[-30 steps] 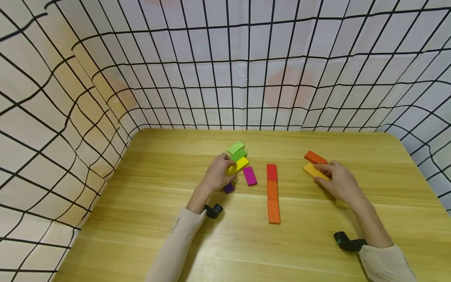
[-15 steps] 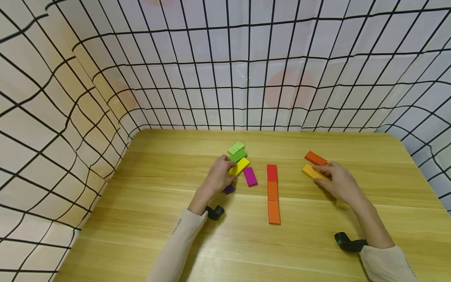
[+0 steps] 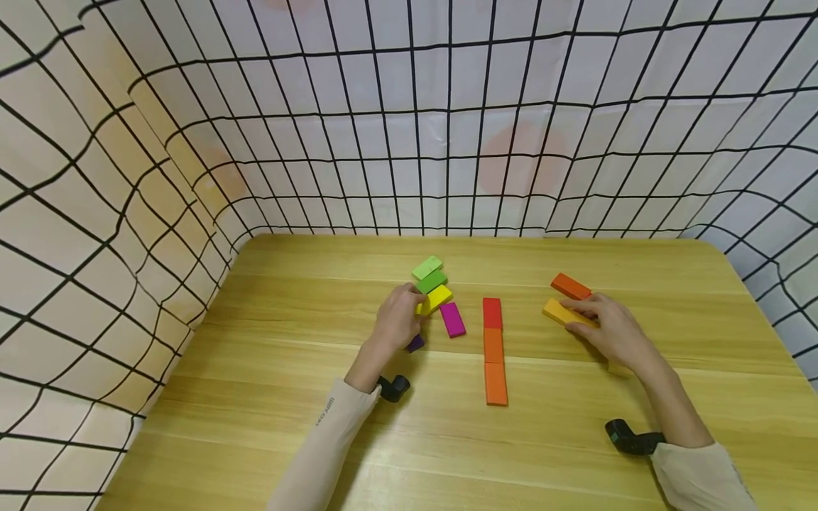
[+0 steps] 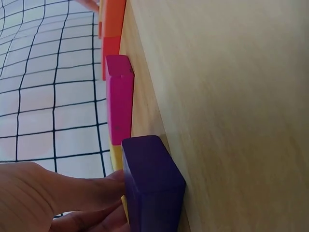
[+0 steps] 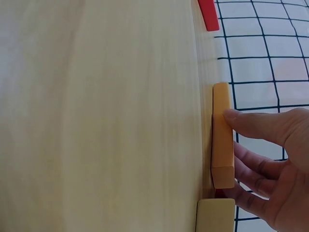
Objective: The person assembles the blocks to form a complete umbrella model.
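Observation:
In the head view my left hand (image 3: 397,317) has thumb and fingers around the near end of yellow blocks (image 3: 437,298), pinching there; the fingertips are partly hidden. A dark purple block (image 4: 152,179) lies just below that hand, in front of its fingers in the left wrist view. A magenta block (image 3: 453,320) lies to its right. My right hand (image 3: 610,328) pinches a yellow-orange block (image 5: 222,137), thumb on one side and fingers on the other. Behind it an orange-red block (image 3: 571,286) and part of a red one show. A tan block (image 5: 216,215) sits below the hand.
Red (image 3: 492,313), orange (image 3: 493,345) and deeper orange blocks (image 3: 495,384) form a straight end-to-end row mid-table. Two green blocks (image 3: 431,282) lie beyond the left hand. A grid-patterned cloth (image 3: 383,142) encloses the wooden table (image 3: 255,369).
My right hand has shifted the yellow-orange block slightly leftward. The left hand has moved slightly at the yellow blocks, covering more of their near end. The middle row stays as it was.

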Motion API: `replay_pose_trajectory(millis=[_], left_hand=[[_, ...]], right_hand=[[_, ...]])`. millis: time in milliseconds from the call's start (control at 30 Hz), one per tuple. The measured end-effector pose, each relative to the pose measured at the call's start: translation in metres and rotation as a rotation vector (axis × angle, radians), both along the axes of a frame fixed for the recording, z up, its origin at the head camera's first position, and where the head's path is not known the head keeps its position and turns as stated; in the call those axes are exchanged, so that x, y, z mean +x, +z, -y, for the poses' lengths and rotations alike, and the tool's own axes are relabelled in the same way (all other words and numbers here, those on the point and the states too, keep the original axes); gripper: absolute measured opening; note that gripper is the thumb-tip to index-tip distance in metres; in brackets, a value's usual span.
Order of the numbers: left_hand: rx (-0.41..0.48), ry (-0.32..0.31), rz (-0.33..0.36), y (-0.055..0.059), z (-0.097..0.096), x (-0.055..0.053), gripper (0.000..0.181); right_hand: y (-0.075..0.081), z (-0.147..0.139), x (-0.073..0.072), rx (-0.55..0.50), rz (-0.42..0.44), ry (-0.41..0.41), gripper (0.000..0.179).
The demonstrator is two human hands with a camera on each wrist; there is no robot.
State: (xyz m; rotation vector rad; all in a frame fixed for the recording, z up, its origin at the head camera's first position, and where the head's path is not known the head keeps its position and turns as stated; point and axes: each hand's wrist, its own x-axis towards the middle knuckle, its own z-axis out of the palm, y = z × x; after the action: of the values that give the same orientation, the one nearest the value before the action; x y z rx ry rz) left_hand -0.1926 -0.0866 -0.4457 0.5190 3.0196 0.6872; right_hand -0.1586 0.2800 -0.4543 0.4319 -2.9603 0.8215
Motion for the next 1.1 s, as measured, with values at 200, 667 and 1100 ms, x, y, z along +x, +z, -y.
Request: replay_pose_trajectory(millis=[200, 667, 1100], left_hand=[[-0.026, 0.037, 0.003, 0.0, -0.002, 0.001, 0.03], [0.088, 0.016, 0.014, -0.001, 0.004, -0.003, 0.037], [0.078, -0.002, 0.018, -0.002, 0.001, -0.007, 0.037]], right_hand=[[-0.001, 0.002, 0.0, -0.018, 0.003, 0.005, 0.043], [0.001, 0.01, -0.003, -0.056, 0.036, 0.034, 0.04], [0.0, 0.011, -0.006, -0.081, 0.061, 0.035, 0.041]])
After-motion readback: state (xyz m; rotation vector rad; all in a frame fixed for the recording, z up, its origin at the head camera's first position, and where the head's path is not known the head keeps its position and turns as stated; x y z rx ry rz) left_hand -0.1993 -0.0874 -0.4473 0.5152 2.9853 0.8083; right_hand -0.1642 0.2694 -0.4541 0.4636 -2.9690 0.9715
